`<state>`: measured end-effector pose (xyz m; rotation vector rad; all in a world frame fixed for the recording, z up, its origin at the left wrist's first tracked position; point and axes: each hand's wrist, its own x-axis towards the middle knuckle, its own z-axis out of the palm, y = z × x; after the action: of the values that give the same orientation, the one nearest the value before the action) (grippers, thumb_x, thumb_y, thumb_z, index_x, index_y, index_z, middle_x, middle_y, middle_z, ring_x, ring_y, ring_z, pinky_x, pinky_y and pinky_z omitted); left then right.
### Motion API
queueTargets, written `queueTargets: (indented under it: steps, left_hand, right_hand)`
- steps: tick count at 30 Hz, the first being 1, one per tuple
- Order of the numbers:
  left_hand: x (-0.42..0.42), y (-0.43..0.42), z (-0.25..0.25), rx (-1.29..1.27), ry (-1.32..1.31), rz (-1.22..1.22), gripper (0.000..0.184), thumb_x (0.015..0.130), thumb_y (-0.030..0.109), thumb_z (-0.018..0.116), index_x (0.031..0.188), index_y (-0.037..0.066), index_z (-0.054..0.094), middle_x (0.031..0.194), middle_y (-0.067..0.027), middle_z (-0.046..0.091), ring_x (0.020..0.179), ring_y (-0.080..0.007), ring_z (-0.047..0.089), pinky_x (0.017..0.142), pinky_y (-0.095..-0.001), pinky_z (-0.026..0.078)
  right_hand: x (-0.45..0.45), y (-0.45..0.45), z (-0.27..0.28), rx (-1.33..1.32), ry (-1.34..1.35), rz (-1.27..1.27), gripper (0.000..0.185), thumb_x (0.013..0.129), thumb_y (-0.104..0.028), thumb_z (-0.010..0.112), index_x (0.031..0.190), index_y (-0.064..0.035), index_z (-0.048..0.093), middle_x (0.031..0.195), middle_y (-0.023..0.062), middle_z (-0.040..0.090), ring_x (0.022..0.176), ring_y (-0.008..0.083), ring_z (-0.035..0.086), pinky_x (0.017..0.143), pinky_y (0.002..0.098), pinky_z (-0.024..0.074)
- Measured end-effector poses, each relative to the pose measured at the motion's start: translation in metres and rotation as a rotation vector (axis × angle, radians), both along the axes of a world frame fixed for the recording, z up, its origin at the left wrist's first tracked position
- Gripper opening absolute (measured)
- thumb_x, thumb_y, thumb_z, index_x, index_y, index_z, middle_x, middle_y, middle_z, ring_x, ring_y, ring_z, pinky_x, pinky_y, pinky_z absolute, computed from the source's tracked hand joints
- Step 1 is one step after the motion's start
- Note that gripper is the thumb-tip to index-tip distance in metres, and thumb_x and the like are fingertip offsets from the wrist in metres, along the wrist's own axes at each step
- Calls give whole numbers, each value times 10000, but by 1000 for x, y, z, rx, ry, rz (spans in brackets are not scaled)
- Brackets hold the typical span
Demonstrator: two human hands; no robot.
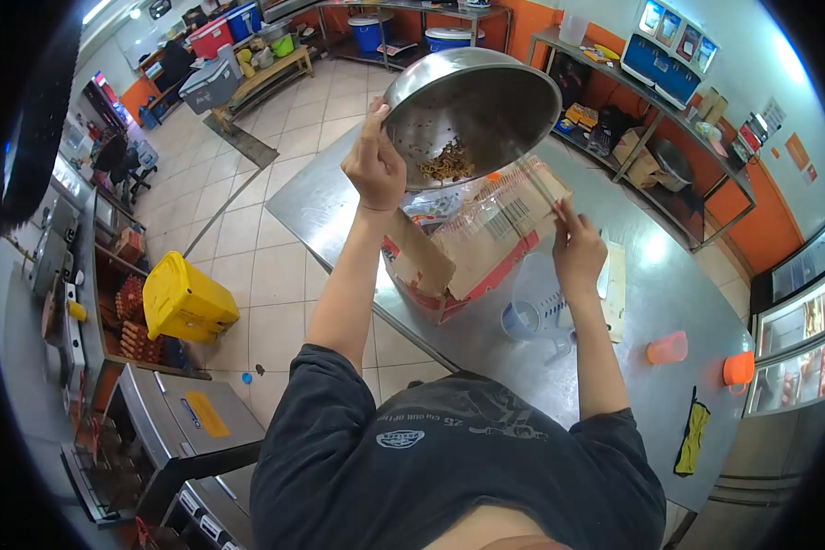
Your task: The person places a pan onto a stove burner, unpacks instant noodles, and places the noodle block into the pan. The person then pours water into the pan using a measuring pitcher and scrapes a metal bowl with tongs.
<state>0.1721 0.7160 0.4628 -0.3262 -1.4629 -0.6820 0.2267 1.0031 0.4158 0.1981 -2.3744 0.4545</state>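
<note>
My left hand (376,160) grips the rim of a large metal bowl (513,96) at its left side. The bowl is raised and tilted over an open cardboard box (486,238), and brown bits (447,160) lie in its lower part. My right hand (577,252) is closed around the end of a thin utensil (541,183) that slants up toward the bowl; its far end is hard to make out. Just left of my right forearm a clear measuring jug (532,307) stands on the metal table (632,394).
A pink cup (667,348), an orange cup (739,369) and a yellow-green cloth (693,438) are at the table's right. A white board (614,293) lies beyond my right forearm. A yellow bin (188,298) stands on the floor at left; shelves (651,119) line the back right.
</note>
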Motion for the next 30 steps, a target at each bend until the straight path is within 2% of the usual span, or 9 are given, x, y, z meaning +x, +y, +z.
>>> queueTargets:
  steps: [5, 8, 13, 16, 18, 22, 23, 28, 30]
  left_hand:
    - [-3, 1, -7, 59, 5, 10, 246, 870, -20, 476, 1097, 27, 559, 1067, -174, 628, 919, -308, 643, 710, -326, 529]
    - [-6, -4, -9, 86, 3, 10, 243, 871, -18, 473, 1093, 29, 561, 1073, -174, 626, 924, -306, 642, 718, -324, 529]
    - [-5, -6, -9, 96, 12, 9, 250, 864, -24, 475, 1089, 30, 568, 1076, -167, 627, 938, -297, 639, 746, -323, 524]
    - [-4, 0, -13, 121, -106, 66, 262, 858, -26, 478, 1097, 25, 573, 1081, -159, 627, 957, -286, 634, 753, -321, 518]
    - [-9, -1, -14, 94, -40, 55, 258, 862, -7, 486, 1104, 17, 572, 1054, -154, 638, 927, -289, 642, 742, -314, 514]
    - [-4, 2, -17, 175, -108, 59, 220, 884, 29, 492, 1085, -9, 573, 1041, -164, 639, 902, -284, 647, 752, -312, 510]
    - [-13, 5, -18, 218, 7, -48, 208, 885, 90, 541, 1041, -45, 569, 884, -166, 638, 761, -264, 642, 659, -307, 501]
    - [-14, 8, -16, 128, -72, 95, 189, 885, 70, 529, 1041, -29, 567, 916, -167, 635, 800, -227, 643, 674, -313, 497]
    - [-16, 6, -16, 153, -71, -18, 197, 884, 63, 526, 1059, -24, 551, 926, -167, 635, 814, -228, 645, 685, -312, 495]
  right_hand:
    - [-4, -5, 0, -23, -175, 66, 216, 807, -95, 577, 1010, -115, 645, 882, 142, 637, 723, 327, 625, 602, 399, 479]
    - [8, -6, -6, -9, -234, 207, 222, 808, -86, 568, 1016, -112, 641, 878, 137, 639, 723, 327, 623, 614, 405, 479]
    - [-7, 3, 8, -79, -80, 11, 217, 804, -138, 585, 1014, -111, 635, 818, 153, 641, 725, 336, 621, 618, 421, 475]
    - [1, 0, -12, -27, -240, 123, 226, 814, -156, 573, 1031, -120, 625, 794, 156, 641, 719, 341, 620, 611, 439, 467]
    - [7, -1, -10, -30, -272, 114, 208, 820, -167, 556, 1009, -122, 633, 777, 162, 638, 720, 349, 617, 619, 446, 468]
    - [-9, 16, -6, -140, -62, 52, 196, 814, -199, 573, 977, -113, 641, 787, 171, 636, 735, 357, 613, 641, 443, 473]
    - [-3, 19, -13, -156, -160, 77, 202, 812, -202, 580, 981, -111, 642, 797, 174, 636, 743, 356, 614, 648, 439, 475]
    - [-1, 9, -21, -165, -342, 243, 227, 808, -200, 595, 1008, -107, 650, 844, 178, 640, 779, 347, 620, 684, 415, 483]
    - [-13, 9, -7, -244, -199, 246, 226, 817, -155, 579, 1026, -109, 651, 849, 149, 648, 776, 340, 622, 676, 395, 487]
